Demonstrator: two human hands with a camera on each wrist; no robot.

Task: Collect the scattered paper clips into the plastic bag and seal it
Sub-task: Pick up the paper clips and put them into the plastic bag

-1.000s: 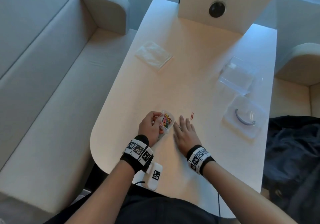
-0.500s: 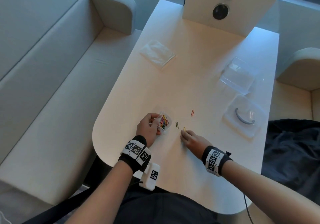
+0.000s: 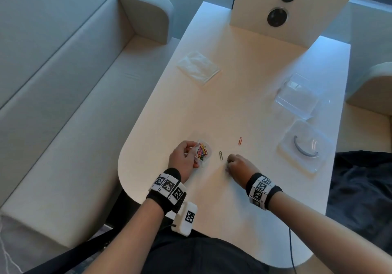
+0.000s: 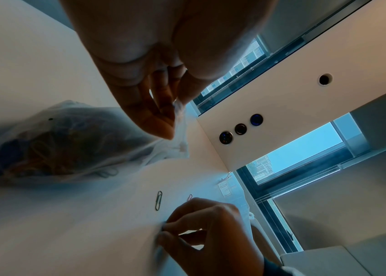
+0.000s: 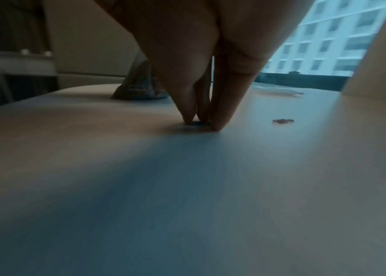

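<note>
My left hand (image 3: 182, 160) pinched the mouth of the small plastic bag (image 3: 203, 153) between thumb and fingers, the bag resting on the white table (image 3: 244, 87) near its rounded near-left end. Through the cloudy film I could make out a tangle of coloured paper clips, though in the left wrist view they were only blurred loops, and my palm cut off most of the bag's opening (image 4: 179, 119).

My right hand (image 3: 239, 166) was bunched just right of the bag, fingertips (image 5: 219, 125) pressed down to the tabletop and closed on something small and dark (image 5: 199, 122) lying flat between them. It was too hidden to name with certainty; from above my knuckles covered it wholly.

A green paper clip (image 3: 220, 155) lay loose between the bag and my right hand, touching neither. A red paper clip (image 3: 240, 140) lay a little farther off and to the right; in the right wrist view it was a smeared pinkish spot (image 5: 283, 121).

Farther away sat a folded clear bag (image 3: 199, 67) at the left, and at the right two clear plastic packs, the nearer one (image 3: 303, 146) holding a curved grey piece I could not identify.
</note>
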